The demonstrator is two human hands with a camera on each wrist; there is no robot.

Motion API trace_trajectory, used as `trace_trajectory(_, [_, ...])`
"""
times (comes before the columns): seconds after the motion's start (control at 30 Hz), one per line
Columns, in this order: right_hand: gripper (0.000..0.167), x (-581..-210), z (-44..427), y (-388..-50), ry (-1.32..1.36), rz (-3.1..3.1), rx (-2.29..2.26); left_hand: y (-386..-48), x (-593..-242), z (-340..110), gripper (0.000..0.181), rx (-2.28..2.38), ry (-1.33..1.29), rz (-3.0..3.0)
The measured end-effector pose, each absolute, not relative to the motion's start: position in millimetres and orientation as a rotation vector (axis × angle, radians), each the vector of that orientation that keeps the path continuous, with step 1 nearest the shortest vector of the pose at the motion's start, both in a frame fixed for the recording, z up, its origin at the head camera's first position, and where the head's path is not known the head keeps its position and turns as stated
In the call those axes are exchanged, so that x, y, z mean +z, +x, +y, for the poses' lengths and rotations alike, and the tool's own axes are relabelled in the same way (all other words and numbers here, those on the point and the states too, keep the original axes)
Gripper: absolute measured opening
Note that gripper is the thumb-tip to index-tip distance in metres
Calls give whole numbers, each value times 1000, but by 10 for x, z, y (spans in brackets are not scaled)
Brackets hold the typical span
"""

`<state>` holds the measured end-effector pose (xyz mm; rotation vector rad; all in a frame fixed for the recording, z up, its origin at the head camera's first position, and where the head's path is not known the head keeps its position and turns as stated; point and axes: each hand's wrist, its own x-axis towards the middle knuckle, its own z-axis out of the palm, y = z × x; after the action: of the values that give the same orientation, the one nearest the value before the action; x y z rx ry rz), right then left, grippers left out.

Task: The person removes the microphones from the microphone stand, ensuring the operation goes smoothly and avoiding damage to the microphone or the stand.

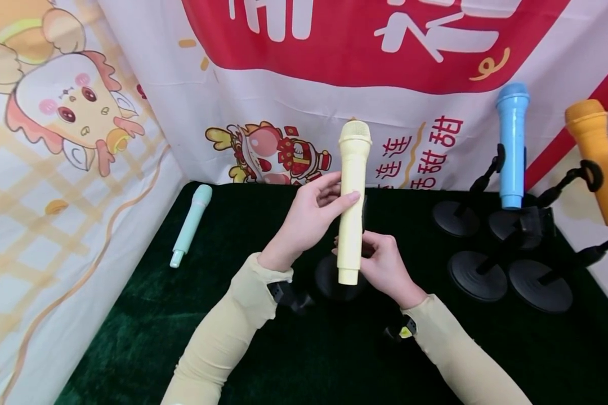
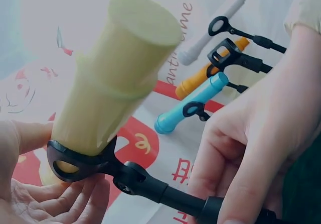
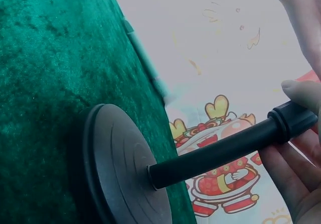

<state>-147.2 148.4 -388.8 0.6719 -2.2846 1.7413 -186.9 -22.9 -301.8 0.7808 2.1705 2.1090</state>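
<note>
A pale yellow microphone (image 1: 352, 163) stands nearly upright in the middle of the head view. My left hand (image 1: 304, 219) holds it, thumb across the front and fingers behind. In the left wrist view a black clip (image 2: 80, 163) wraps round the microphone's body, jointed to a stand. Below it my right hand (image 1: 387, 267) grips the collar of the stand's black pole (image 3: 215, 156), seen in the right wrist view. The round base (image 3: 130, 169) rests on the green cloth.
A mint microphone (image 1: 190, 225) lies at the left on the dark green cloth (image 1: 147, 315). At the right, blue (image 1: 512, 152) and orange (image 1: 600, 163) microphones sit in black stands; a white microphone (image 2: 213, 30) shows behind them. A printed curtain (image 1: 284, 95) hangs behind.
</note>
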Motion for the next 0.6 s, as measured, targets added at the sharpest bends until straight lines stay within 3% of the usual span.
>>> trace_trajectory(0.6, [19, -3862, 1487, -1452, 688, -2249, 1675, -1948, -2988, -206, 42, 2142, 818, 2091])
